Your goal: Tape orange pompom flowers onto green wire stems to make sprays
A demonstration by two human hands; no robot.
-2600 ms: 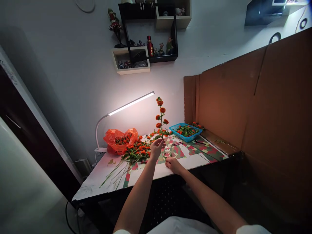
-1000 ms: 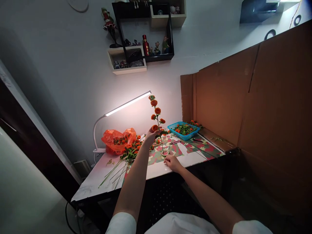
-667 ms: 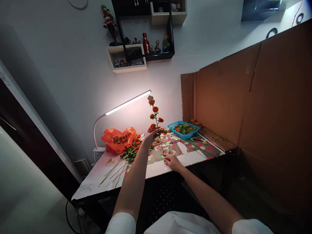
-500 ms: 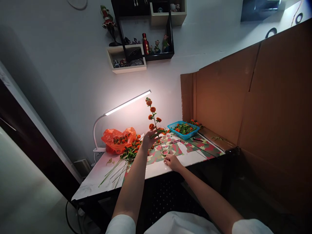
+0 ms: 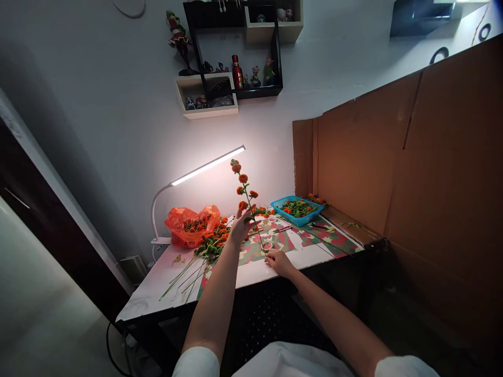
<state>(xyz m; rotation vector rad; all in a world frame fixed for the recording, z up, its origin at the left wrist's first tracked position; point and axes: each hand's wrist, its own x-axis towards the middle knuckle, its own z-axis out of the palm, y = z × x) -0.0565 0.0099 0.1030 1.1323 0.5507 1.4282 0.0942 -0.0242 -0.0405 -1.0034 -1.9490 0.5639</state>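
An artificial flower stem (image 5: 249,200) with several orange pompom blooms and green leaves stands before me, its top leaning left. My right hand (image 5: 278,262) pinches the bottom of this stem close to the table's front edge. My left hand (image 5: 239,225) is beside the lowest bloom and leaf, fingers apart and reaching behind the stem; whether they press on it is hard to see. Just behind my right fingertips a roll of tape (image 5: 267,245) lies on the camouflage-patterned mat (image 5: 285,243).
A pile of orange flower stems (image 5: 214,246) lies left, by an orange plastic bag (image 5: 188,226) of blooms. A blue basket (image 5: 301,221) of flower pieces is at the back right. A lit desk lamp (image 5: 208,166) reaches overhead. Cardboard (image 5: 353,157) walls the right side.
My left hand has let go of the mid-stem, moved up and left to the lowest bloom, and its fingers have spread. The stem's top has tilted left. My right hand keeps its pinch.
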